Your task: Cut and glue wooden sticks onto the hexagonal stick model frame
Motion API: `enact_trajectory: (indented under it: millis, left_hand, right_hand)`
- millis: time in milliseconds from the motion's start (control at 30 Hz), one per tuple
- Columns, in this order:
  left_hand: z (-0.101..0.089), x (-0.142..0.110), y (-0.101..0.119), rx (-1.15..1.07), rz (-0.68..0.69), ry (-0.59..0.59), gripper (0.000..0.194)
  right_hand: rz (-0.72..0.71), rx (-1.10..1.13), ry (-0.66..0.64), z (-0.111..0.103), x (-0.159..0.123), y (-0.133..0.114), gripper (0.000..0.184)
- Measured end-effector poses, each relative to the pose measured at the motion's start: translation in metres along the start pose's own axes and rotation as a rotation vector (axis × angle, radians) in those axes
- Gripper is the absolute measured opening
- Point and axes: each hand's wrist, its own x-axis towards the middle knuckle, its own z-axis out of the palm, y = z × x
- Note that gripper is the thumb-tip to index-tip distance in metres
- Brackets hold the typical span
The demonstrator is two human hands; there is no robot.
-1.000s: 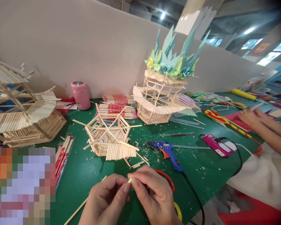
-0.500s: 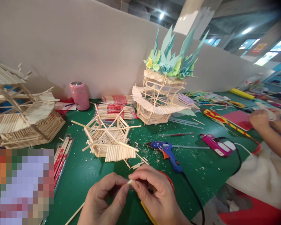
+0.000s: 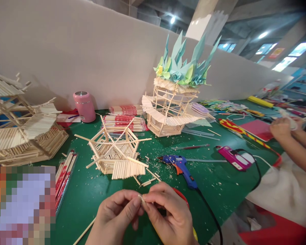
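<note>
My left hand [image 3: 117, 216] and my right hand [image 3: 169, 212] meet low in the middle, fingertips pinched together. Between them is a short, pale piece of wooden stick [image 3: 141, 197], mostly covered by the fingers. Just beyond stands a small frame of wooden sticks [image 3: 114, 149] with spokes crossing its top and a slatted panel [image 3: 128, 169] at its front. Loose cut stick pieces [image 3: 149, 182] lie beside it. A red and yellow tool [image 3: 181, 195] shows partly beneath my right hand. To the right lies a blue glue gun [image 3: 180, 163] with an orange trigger.
A stick tower with paper leaves [image 3: 173, 105] stands behind, and another stick building [image 3: 27, 136] at left. A pink flask [image 3: 84, 107], bundled sticks [image 3: 124, 123] and a magenta power strip [image 3: 232, 158] are on the green table [image 3: 209, 194]. Another person's arm [image 3: 286, 134] is at right.
The camera view has shifted slightly. My fingertips have closed further over the small stick piece, and less of it shows. The glue gun and stick frame stay in place on the table.
</note>
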Motion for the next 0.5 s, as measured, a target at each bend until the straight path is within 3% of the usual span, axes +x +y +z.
enact_trajectory:
  millis: [200,367,500]
  left_hand:
    - [-0.0032,-0.0003,0.0001,-0.037,-0.053,-0.05,0.023]
    - [-0.0042,0.0032,-0.0045,-0.103,-0.105,-0.127,0.023]
    - [-0.0046,0.0027,-0.0073,-0.035,-0.071,-0.123,0.027]
  right_hand:
    - [0.248,0.191,-0.044,-0.0024,0.0006,-0.0041,0.016]
    - [0.262,0.294,-0.123,-0.0035,-0.0014,-0.0008,0.019]
    - [0.339,0.319,-0.115,-0.0048,-0.001,0.0009,0.007]
